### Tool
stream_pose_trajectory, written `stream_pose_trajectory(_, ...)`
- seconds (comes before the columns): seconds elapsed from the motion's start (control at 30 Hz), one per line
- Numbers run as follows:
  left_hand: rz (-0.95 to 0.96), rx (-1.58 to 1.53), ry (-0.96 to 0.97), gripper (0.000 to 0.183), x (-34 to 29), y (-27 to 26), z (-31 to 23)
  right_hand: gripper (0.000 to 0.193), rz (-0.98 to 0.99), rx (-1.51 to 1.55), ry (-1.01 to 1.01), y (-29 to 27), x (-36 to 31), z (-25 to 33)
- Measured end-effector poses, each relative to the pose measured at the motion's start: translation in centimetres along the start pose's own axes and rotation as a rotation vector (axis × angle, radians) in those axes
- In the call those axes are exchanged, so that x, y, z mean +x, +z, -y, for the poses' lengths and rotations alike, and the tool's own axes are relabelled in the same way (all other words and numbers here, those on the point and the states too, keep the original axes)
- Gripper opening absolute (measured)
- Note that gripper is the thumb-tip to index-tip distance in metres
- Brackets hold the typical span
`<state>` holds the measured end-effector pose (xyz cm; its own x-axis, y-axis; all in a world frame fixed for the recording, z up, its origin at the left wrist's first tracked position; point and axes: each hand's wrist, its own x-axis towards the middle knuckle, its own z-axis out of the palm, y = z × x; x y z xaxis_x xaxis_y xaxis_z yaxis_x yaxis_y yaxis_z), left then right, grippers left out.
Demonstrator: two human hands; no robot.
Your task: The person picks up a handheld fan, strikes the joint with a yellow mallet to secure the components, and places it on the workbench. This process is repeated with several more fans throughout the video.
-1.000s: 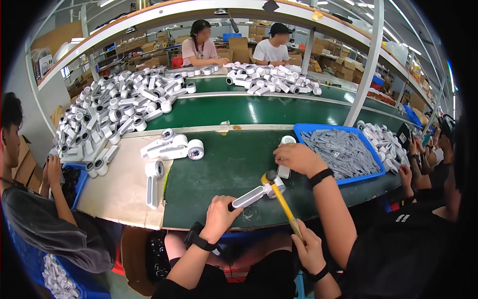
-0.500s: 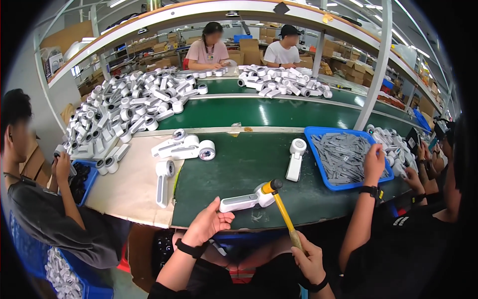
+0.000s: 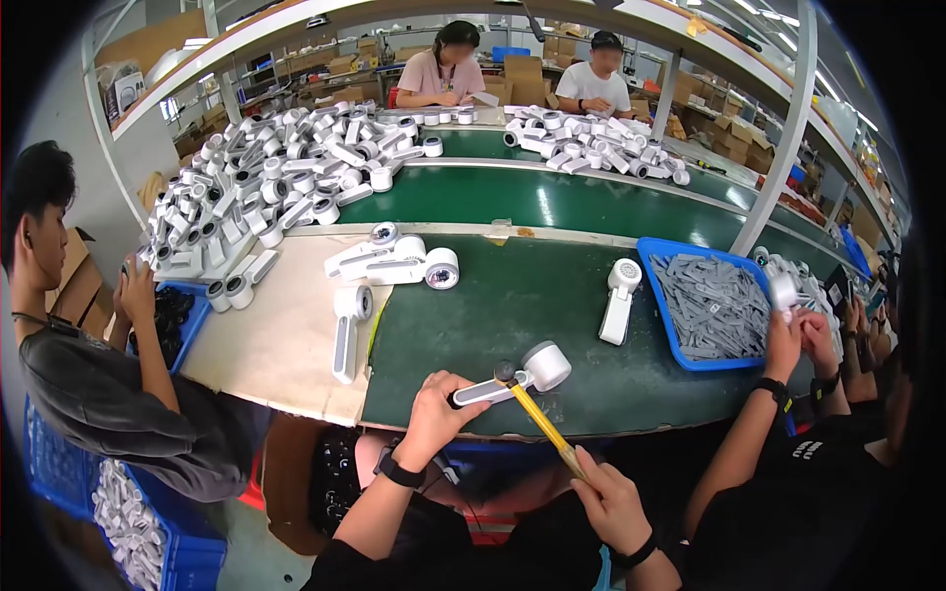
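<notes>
My left hand (image 3: 434,416) is wrapped round the handle end of a white handheld fan (image 3: 548,364), whose round head points away to the right, just over the dark green bench top. In my right hand (image 3: 617,507) is a hammer (image 3: 540,422) with a yellow handle, held near its lower end. The hammer's dark head lies over the fan's handle, close to the round head; whether they touch I cannot tell. A single white fan (image 3: 618,300) lies beyond on the green surface. Several more fans (image 3: 399,264) lie on and beside a cardboard sheet (image 3: 281,345).
A blue tray (image 3: 680,347) of grey strips stands to the right, by a co-worker's hands (image 3: 793,340) holding a white piece. A large pile of fans (image 3: 286,172) fills the far left. At left, another person (image 3: 108,364) works beside a blue bin (image 3: 197,320). Two people sit across.
My left hand has closed on the fan's handle, and the fan has turned over. The hammer head has moved left from the round head to the handle. The right co-worker now holds a white piece.
</notes>
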<state>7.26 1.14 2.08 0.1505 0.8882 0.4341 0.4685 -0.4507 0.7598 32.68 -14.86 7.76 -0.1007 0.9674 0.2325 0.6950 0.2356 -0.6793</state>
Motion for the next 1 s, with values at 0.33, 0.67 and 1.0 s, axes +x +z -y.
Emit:
stream_pose_trajectory(0.33,-0.007,-0.04,-0.042,0.023,-0.3,0.2,0.0,0.048,-0.057,0.048,0.012,0.0,-0.6,0.6)
stream_pose_trajectory(0.67,-0.015,-0.039,-0.057,0.023,-0.4,0.4,-0.3,0.049,-0.217,0.053,0.013,0.5,-1.1,-1.3)
stream_pose_trajectory(1.0,-0.073,0.003,0.028,0.025,-0.5,0.7,0.1,0.051,0.01,-0.008,-0.028,1.5,-0.3,0.3)
